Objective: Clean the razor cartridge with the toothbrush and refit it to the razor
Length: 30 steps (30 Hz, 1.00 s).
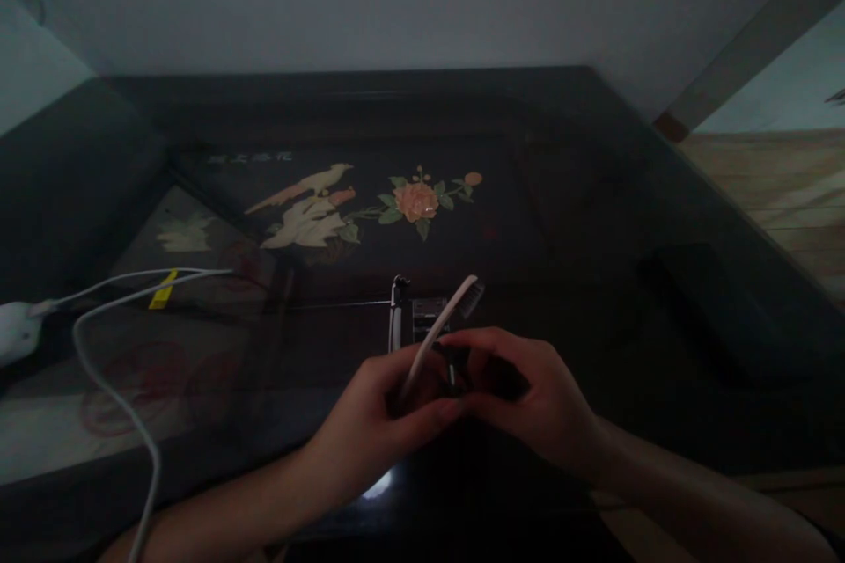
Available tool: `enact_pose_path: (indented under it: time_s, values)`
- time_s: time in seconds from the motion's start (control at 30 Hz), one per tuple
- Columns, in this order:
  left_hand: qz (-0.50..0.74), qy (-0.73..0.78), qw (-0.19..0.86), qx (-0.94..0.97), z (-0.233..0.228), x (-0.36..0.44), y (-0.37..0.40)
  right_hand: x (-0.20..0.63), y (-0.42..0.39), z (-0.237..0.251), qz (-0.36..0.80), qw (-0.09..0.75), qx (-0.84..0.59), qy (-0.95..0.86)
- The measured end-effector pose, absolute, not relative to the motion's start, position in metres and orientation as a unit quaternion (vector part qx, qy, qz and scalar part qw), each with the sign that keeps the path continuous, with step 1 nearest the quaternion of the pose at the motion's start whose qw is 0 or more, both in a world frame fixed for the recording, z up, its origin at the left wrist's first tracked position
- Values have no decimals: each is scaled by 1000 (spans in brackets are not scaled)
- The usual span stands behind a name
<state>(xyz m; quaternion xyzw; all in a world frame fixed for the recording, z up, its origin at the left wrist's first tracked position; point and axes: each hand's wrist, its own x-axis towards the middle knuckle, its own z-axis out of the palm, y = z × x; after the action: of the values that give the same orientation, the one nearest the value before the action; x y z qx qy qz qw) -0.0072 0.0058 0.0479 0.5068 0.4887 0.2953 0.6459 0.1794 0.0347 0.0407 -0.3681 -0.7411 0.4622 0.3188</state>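
Note:
My left hand [376, 413] is closed round the lower part of a pale toothbrush [437, 327]. The brush slants up to the right, its dark-bristled head uppermost. A small dark piece [452, 362] with a light streak sits between the fingertips of both hands, too dim to name. My right hand [528, 383] pinches at it with thumb and forefinger, and its fingertips meet those of my left hand. Just beyond the hands, a slim white item with a dark top [396, 312] and a small dark patterned piece [429, 312] lie on the table, partly hidden.
The dark glossy table [581, 193] carries a bird-and-flower picture [415, 201]. A white cable [119, 391] with a yellow tag [163, 289] runs from a white plug [18, 332] at left. A black flat object [719, 312] lies at right. A wall [343, 0] stands behind.

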Motion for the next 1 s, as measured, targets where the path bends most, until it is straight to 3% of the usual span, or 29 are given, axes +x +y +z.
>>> enact_pose_path:
  time_s: [0.33,0.63,1.0]
  values:
    - [266,510,599,558,47,-7,7,178,31,35,291,369,-337,-816]
    - [261,546,542,584,50,-11,13,184,35,41,317,376,-344,-800]
    - [273,551,564,552,53,-11,15,188,42,52,348,399,-384,-756]
